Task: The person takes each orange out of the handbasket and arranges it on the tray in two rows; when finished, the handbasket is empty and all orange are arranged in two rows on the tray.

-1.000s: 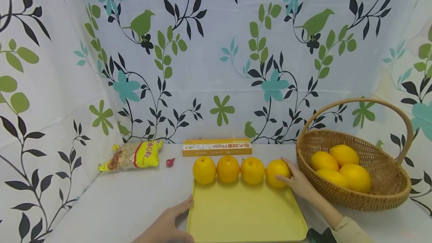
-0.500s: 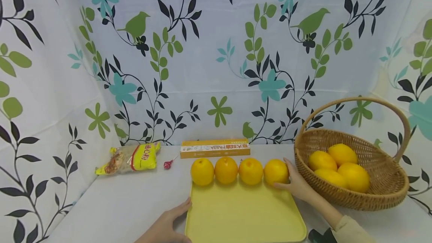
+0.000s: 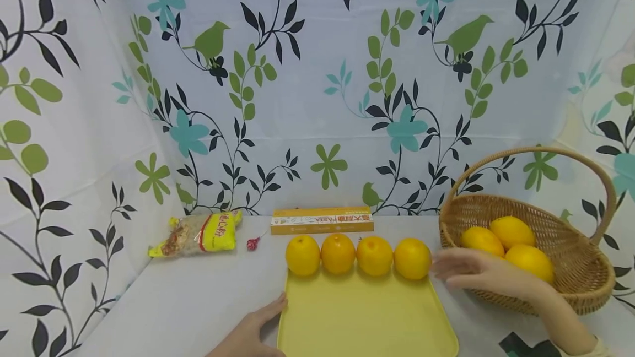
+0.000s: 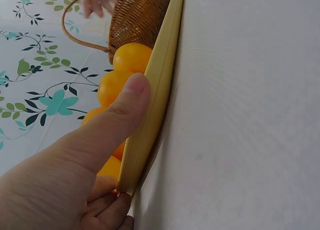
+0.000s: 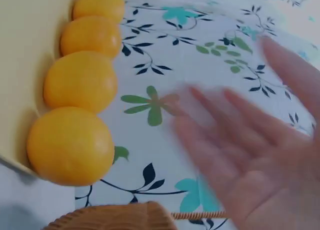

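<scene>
Yellow tray (image 3: pixel 367 318) lies flat on the table (image 3: pixel 188 307) with four oranges in a row along its far edge, the row running left to right. The right hand (image 3: pixel 478 274) hovers just right of the end orange (image 3: pixel 412 258), apart from it, fingers straight and spread, holding nothing; it is blurred in the right wrist view, palm open (image 5: pixel 260 155). That orange lies to the left of the fingertips, while the basket (image 3: pixel 570 285) with three more oranges (image 3: pixel 511 231) sits just behind and to the right of the hand, its rim near the wrist. The right hand is by far the nearer to both the end orange and the basket. The left hand (image 3: pixel 250 335) rests at the tray's near left corner, thumb (image 4: pixel 122 109) laid over the rim and fingers tucked under the edge, gripping it. Open room lies on the tray's whole near part, in front of the row. Behind the row a box (image 3: pixel 321 220) lies lengthwise, close to the oranges; a packet (image 3: pixel 198 233) and a lollipop (image 3: pixel 253 243) lie well off to the left.
</scene>
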The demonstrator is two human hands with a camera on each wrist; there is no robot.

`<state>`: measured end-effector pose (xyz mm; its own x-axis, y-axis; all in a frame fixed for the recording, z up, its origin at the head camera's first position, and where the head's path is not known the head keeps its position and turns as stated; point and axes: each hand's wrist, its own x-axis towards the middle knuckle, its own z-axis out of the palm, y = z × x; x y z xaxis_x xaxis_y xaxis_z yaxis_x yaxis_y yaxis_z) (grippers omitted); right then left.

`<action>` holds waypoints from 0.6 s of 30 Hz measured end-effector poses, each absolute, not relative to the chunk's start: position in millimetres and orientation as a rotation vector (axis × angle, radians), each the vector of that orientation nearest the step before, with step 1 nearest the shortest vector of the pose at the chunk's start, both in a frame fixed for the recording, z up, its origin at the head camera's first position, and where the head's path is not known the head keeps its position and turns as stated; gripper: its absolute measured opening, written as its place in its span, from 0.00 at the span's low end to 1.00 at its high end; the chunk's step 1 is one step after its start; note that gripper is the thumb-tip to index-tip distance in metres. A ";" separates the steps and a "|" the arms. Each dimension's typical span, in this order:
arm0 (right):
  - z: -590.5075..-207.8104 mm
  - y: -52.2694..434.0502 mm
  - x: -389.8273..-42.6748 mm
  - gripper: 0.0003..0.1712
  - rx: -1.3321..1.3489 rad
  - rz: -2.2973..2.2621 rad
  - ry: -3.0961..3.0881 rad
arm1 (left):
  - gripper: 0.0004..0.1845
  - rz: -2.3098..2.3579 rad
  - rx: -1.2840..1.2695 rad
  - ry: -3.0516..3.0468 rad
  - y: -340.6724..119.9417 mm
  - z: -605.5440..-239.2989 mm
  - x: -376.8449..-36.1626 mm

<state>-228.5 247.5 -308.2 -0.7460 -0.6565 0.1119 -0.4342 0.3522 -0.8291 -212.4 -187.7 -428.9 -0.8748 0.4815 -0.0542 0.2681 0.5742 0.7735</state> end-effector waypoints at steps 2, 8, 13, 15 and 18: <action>-301.5 256.9 -227.3 0.20 -1.044 -1.500 2.428 | 0.43 1.181 0.616 2.559 -187.5 -428.8 -209.8; -299.5 293.1 -237.8 0.21 -0.668 -1.116 3.059 | 0.43 1.168 0.651 2.585 -186.5 -425.5 -209.5; -314.5 317.3 -247.2 0.30 -0.570 -0.863 3.039 | 0.44 1.134 0.627 2.606 -185.6 -423.8 -208.9; -320.9 323.5 -248.2 0.28 -0.585 -0.813 2.991 | 0.44 1.138 0.601 2.595 -184.6 -423.8 -208.4; -328.7 329.8 -248.8 0.29 -0.606 -0.719 2.955 | 0.44 1.138 0.608 2.577 -183.9 -425.1 -207.7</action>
